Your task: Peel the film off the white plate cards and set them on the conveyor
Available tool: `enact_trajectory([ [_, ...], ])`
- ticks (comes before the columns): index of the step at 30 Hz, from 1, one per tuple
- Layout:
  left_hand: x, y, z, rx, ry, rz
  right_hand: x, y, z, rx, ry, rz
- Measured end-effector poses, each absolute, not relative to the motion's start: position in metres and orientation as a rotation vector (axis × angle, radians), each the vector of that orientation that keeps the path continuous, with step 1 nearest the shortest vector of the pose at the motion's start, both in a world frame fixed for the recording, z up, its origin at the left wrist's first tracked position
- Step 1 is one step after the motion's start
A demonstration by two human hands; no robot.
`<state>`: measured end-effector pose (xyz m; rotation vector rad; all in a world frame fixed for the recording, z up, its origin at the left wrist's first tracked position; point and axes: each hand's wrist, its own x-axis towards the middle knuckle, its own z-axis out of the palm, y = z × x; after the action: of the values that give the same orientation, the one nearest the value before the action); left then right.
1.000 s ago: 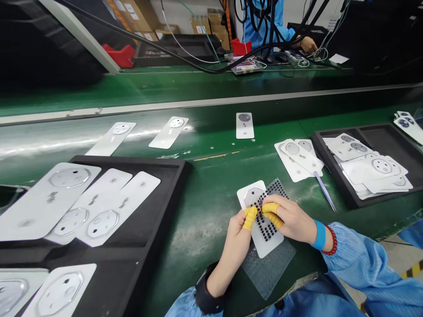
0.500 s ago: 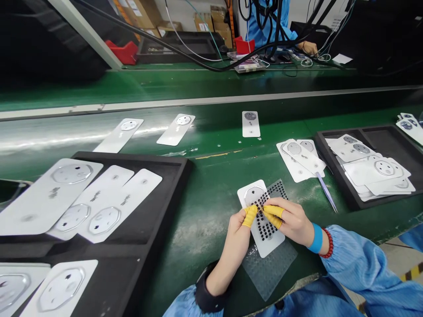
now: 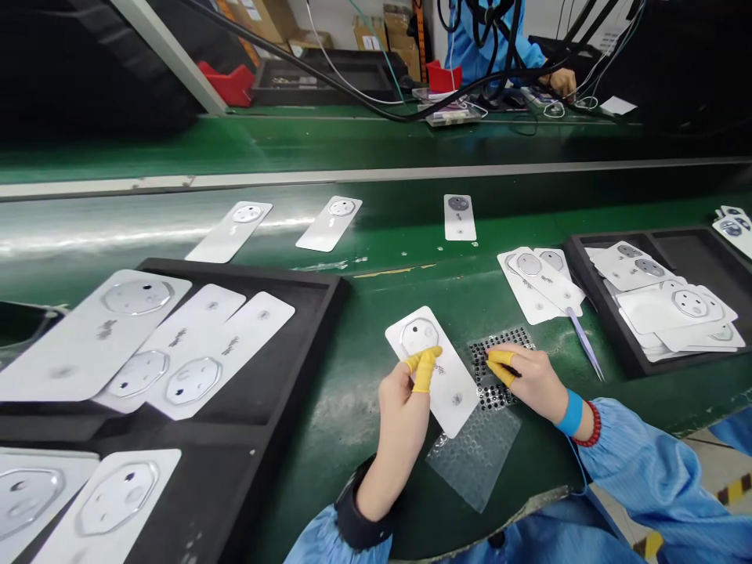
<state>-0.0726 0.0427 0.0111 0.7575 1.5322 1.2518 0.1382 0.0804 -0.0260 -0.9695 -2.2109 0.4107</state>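
My left hand point(image 3: 411, 392), with yellow finger cots on thumb and forefinger, is pinched over a white phone back cover point(image 3: 453, 385) with a round camera ring. Whatever sits between the fingertips is too small to make out. The cover lies flat, tilted on the green bench. To its right, my right hand point(image 3: 526, 377), also in yellow finger cots, grips a clear sheet of black dot stickers point(image 3: 493, 398) at its right side. Below them a clear textured plastic sheet point(image 3: 479, 462) lies on the bench, partly under the cover.
A black tray point(image 3: 305, 313) with several white covers stands at left, another black tray point(image 3: 638, 348) with a pile at right. Lilac tweezers point(image 3: 583, 341) lie beside loose covers point(image 3: 540, 290). Single covers point(image 3: 459, 218) lie farther back. Across the bench is a co-worker's hand point(image 3: 562, 81).
My hands have moved apart. The sticker sheet has shifted right off the cover with my right hand, while my left hand has moved left over the cover. The view has shifted slightly.
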Motion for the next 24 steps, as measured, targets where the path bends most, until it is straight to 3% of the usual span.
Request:
enact_trajectory([
  [10,-0.064,0.045,0.002,0.922,1.575,1.184,0.14,0.079,-0.027,-1.008,-2.185,0.607],
  [19,-0.064,0.019,0.021,1.104,1.416,1.288,0.112,0.078,0.051,-0.868,-1.8,0.886],
  [24,-0.059,0.009,0.021,1.045,1.333,1.28,0.087,0.073,0.057,-0.844,-1.776,0.871],
])
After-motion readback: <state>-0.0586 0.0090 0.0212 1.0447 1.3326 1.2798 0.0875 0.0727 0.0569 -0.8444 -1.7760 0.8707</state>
